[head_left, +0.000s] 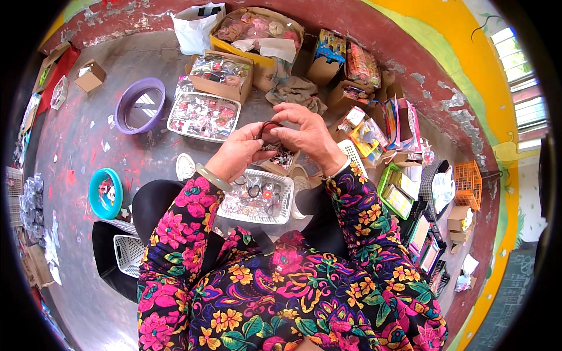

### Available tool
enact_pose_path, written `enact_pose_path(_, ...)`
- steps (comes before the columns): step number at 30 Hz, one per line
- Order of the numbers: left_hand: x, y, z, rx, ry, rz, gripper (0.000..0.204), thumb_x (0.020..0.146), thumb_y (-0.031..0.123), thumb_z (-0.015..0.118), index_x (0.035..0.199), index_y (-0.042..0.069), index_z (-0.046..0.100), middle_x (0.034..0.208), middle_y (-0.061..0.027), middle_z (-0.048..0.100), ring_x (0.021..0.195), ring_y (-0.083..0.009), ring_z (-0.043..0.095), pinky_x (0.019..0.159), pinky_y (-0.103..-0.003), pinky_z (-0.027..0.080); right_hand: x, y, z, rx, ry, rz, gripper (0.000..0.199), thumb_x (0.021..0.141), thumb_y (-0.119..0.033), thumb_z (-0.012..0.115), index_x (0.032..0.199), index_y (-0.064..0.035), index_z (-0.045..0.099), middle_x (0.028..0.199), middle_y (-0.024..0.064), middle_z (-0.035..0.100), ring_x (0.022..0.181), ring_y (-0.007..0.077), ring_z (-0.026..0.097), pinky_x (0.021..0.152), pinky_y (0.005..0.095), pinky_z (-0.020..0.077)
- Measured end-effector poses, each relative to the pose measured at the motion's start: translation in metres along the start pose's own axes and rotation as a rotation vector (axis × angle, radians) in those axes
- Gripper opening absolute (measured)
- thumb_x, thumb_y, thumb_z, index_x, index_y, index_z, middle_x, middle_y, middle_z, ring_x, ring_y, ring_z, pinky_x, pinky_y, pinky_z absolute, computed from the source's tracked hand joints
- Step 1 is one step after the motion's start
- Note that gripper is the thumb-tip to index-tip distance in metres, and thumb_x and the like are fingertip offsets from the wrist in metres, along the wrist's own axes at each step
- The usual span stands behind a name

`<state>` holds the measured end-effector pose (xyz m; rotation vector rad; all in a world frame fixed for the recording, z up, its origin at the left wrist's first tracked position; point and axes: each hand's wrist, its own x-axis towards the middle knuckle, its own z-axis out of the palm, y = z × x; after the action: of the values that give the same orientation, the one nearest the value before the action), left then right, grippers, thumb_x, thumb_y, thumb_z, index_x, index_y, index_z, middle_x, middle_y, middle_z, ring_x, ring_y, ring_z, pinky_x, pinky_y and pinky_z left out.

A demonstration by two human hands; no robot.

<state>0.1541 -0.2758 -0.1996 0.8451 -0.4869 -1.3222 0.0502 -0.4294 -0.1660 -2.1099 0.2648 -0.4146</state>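
Between my two hands is a thin dark loop that looks like a hair tie, held up in front of me. My left hand pinches its left side, while the fingers of my right hand close on its right side. Right below them stands a small cardboard box of small mixed pieces, partly hidden by my hands. Nearer to me, a white basket holds clear-bagged hair ties, some dark and one with a red flower.
Farther off are another white basket of bagged trinkets, a purple basin and an open carton. On the left stands a teal basin. Cartons, a green basket and an orange crate line the wall at right.
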Motion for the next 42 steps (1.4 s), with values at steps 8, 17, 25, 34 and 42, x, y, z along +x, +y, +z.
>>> enact_pose_path(8,-0.001,0.002,0.003,-0.025,0.024,-0.004,0.036,0.089,0.0,0.038,0.125,0.002,0.04,0.117,-0.0078,0.05,0.111,-0.0172,0.05,0.09,-0.032,0.046,0.0,-0.004,-0.004,-0.093,0.024,-0.151,0.014,0.071,-0.018,0.067,0.083,-0.0103,0.069,0.108,0.0099,0.058,0.109,0.0258,0.048,0.092,0.0347,0.0367)
enact_pose_path(17,-0.002,0.0,0.001,-0.153,0.006,0.028,0.034,0.091,0.006,0.04,0.125,0.0,0.04,0.12,-0.01,0.05,0.111,-0.0176,0.05,0.089,-0.032,0.047,0.002,0.002,-0.003,-0.284,0.0,-0.268,0.008,0.071,-0.011,0.064,0.077,-0.0091,0.068,0.112,0.0125,0.055,0.114,0.0323,0.043,0.096,0.0387,0.0343)
enact_pose_path(25,0.002,-0.006,-0.002,0.075,0.097,0.017,0.028,0.094,0.021,0.044,0.111,0.001,0.054,0.103,-0.0069,0.06,0.094,-0.0147,0.059,0.077,-0.029,0.052,0.001,0.002,-0.005,-0.338,-0.055,-0.282,0.008,0.069,-0.011,0.064,0.076,-0.0077,0.067,0.114,0.0135,0.054,0.118,0.0341,0.04,0.097,0.0399,0.0338)
enact_pose_path(34,0.0,-0.003,0.003,0.035,0.134,-0.03,0.029,0.094,0.026,0.043,0.111,0.005,0.054,0.099,-0.0051,0.06,0.09,-0.0127,0.058,0.069,-0.028,0.052,0.002,0.004,0.004,-0.284,-0.019,-0.283,0.013,0.065,-0.01,0.066,0.078,-0.0107,0.068,0.116,0.0148,0.053,0.119,0.0361,0.038,0.098,0.0417,0.0319)
enact_pose_path(42,-0.003,-0.002,0.007,0.024,0.114,-0.018,0.03,0.094,0.026,0.041,0.112,0.005,0.053,0.099,-0.0033,0.057,0.09,-0.011,0.056,0.07,-0.029,0.051,0.002,0.001,0.004,-0.317,-0.221,-0.323,0.014,0.069,-0.012,0.068,0.083,-0.0121,0.068,0.125,0.0126,0.048,0.126,0.0339,0.032,0.105,0.0426,0.0203)
